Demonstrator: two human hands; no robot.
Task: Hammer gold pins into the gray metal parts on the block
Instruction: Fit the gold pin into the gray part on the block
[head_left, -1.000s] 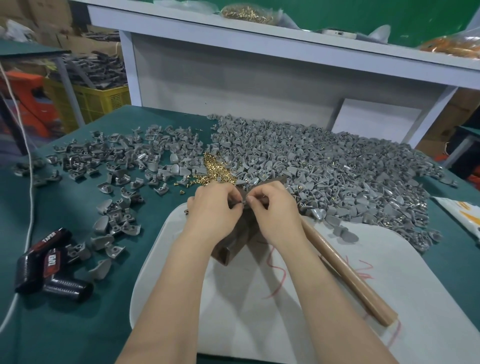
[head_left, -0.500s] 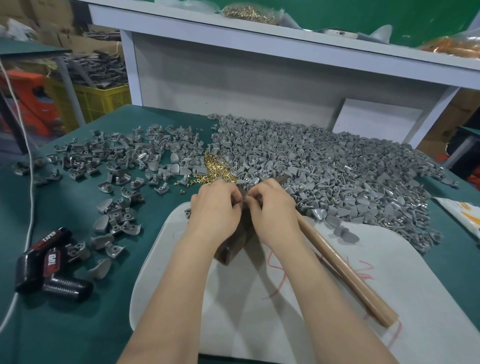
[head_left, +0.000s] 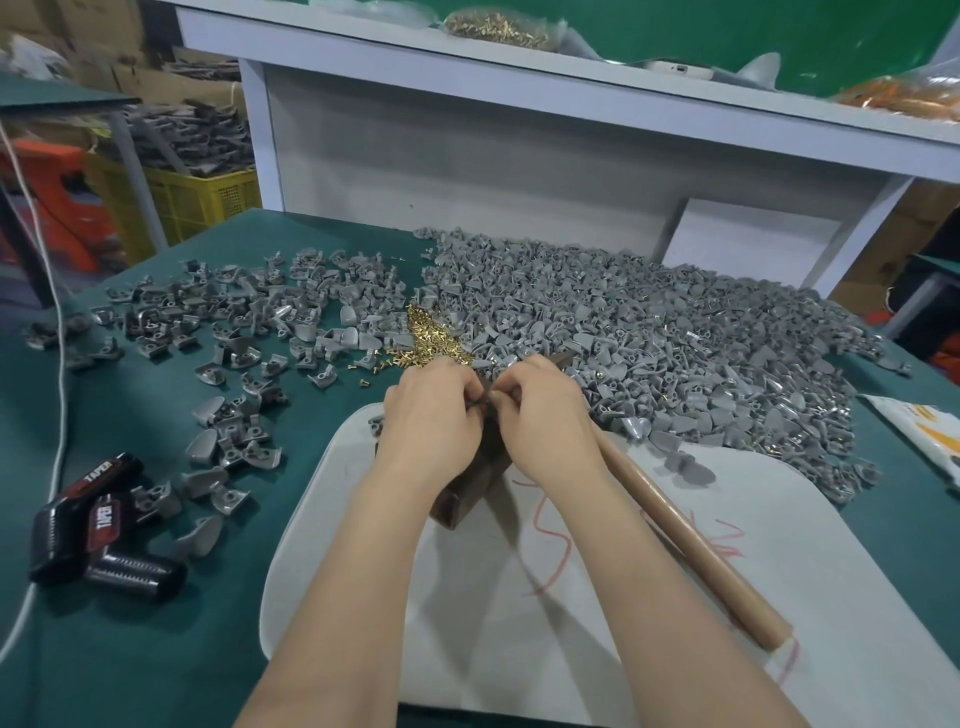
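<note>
My left hand (head_left: 434, 415) and my right hand (head_left: 545, 415) meet fingertip to fingertip over the top of a dark metal block (head_left: 470, 493) on a white mat (head_left: 597, 597). The curled fingers pinch a small grey part between them; most of it is hidden. A little heap of gold pins (head_left: 434, 340) lies just beyond the hands. A large pile of grey metal parts (head_left: 649, 343) covers the table's far right. The hammer's wooden handle (head_left: 691, 545) lies on the mat, running from under my right hand toward the near right; its head is hidden.
Scattered darker grey parts (head_left: 234, 332) spread over the green table (head_left: 130, 649) at the left. Black tape rolls (head_left: 83, 525) and a white cord (head_left: 60, 364) sit near the left edge. A white shelf (head_left: 571, 93) stands behind the table. A yellow crate (head_left: 192, 192) is at the far left.
Both hands have crept slightly forward over the block and stay pressed together. The hammer handle has not moved.
</note>
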